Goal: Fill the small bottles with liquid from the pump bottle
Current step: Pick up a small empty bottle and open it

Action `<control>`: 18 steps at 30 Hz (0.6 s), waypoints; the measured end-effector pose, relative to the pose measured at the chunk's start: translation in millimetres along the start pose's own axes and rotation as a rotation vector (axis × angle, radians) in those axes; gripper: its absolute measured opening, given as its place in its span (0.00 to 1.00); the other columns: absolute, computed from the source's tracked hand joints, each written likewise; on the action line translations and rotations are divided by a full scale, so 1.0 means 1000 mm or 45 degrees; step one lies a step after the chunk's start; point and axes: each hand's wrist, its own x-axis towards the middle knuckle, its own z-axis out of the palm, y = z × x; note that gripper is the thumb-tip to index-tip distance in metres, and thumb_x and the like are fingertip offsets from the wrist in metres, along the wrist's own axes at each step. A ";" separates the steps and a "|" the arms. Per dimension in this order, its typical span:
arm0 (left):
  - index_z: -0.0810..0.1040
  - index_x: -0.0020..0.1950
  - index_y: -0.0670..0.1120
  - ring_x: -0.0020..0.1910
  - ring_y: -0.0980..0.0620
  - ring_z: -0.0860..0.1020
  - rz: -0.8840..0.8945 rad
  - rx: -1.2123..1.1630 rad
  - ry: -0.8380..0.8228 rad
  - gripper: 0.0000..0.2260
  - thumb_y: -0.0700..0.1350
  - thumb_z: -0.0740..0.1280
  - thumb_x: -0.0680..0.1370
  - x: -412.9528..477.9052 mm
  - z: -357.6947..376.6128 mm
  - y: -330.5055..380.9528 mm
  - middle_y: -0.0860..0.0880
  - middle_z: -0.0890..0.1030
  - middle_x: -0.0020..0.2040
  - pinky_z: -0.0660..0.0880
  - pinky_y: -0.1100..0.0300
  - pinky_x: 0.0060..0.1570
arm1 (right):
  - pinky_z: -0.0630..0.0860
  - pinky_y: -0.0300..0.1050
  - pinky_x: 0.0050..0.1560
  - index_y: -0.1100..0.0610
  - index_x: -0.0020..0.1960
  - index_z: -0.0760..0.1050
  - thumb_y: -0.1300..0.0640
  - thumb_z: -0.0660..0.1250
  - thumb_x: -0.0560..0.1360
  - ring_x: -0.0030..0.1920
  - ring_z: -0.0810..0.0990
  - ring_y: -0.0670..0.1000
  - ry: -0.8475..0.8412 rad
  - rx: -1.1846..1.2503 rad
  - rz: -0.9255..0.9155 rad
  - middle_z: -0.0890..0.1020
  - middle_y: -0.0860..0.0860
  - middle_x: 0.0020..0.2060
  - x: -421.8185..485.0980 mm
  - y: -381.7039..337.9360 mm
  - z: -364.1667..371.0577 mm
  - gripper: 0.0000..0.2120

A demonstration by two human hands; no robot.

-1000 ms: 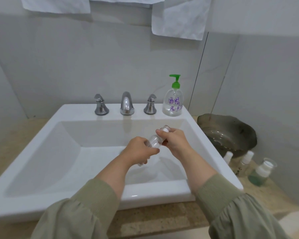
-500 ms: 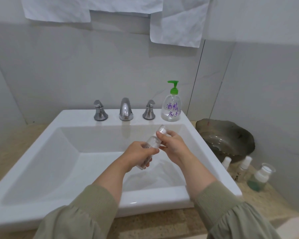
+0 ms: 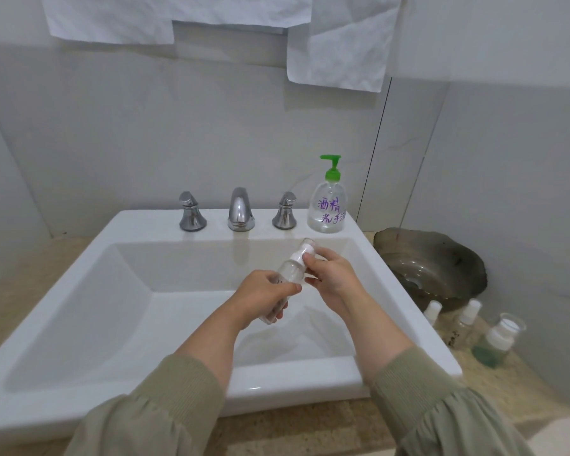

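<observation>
Just right of the frame's middle, over the sink, the left hand wraps its curled fingers round the body of a small clear bottle. The bottle tilts, its top pointing to the upper right. The right hand pinches the white cap between thumb and fingertips, apparently to unscrew it. The bottle looks empty, though I cannot tell for sure.

The pump bottle stands upright on the sink's back rim, right of the taps and apart from both hands. Three more small bottles stand on the counter at the lower right.

The risks, as I judge them:
- The cap is small and smooth. If it comes free suddenly it may slip from the pinch and drop into the basin, perhaps toward the drain.
- The bottle is held tilted. Filled at that angle, its narrow neck may miss the pump's stream and liquid will run into the sink.
- Pressing the pump takes one hand, so the open bottle must be steadied under the spout by the other alone. A poor aim wastes liquid and wets the grip.
- The pump bottle sits near the rim's edge and a hard press could tip it.
</observation>
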 end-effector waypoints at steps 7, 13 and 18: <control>0.74 0.41 0.43 0.26 0.48 0.74 0.012 0.042 0.077 0.08 0.46 0.70 0.72 0.000 0.000 0.000 0.46 0.76 0.30 0.71 0.62 0.27 | 0.73 0.51 0.53 0.56 0.60 0.75 0.53 0.70 0.73 0.44 0.79 0.53 -0.038 -0.146 -0.089 0.80 0.54 0.43 -0.004 0.000 0.003 0.17; 0.74 0.39 0.46 0.25 0.51 0.75 0.061 0.229 0.177 0.08 0.47 0.71 0.71 0.002 0.002 -0.004 0.48 0.77 0.32 0.70 0.63 0.28 | 0.75 0.47 0.51 0.59 0.61 0.72 0.67 0.66 0.75 0.44 0.79 0.55 -0.014 -0.024 -0.066 0.79 0.57 0.44 -0.002 0.001 0.003 0.16; 0.75 0.41 0.45 0.27 0.51 0.75 0.114 0.343 0.231 0.08 0.48 0.71 0.70 0.002 0.002 -0.007 0.50 0.76 0.34 0.71 0.62 0.29 | 0.76 0.46 0.49 0.62 0.59 0.71 0.64 0.62 0.77 0.45 0.79 0.55 -0.040 0.079 -0.002 0.79 0.58 0.46 -0.003 -0.002 0.006 0.11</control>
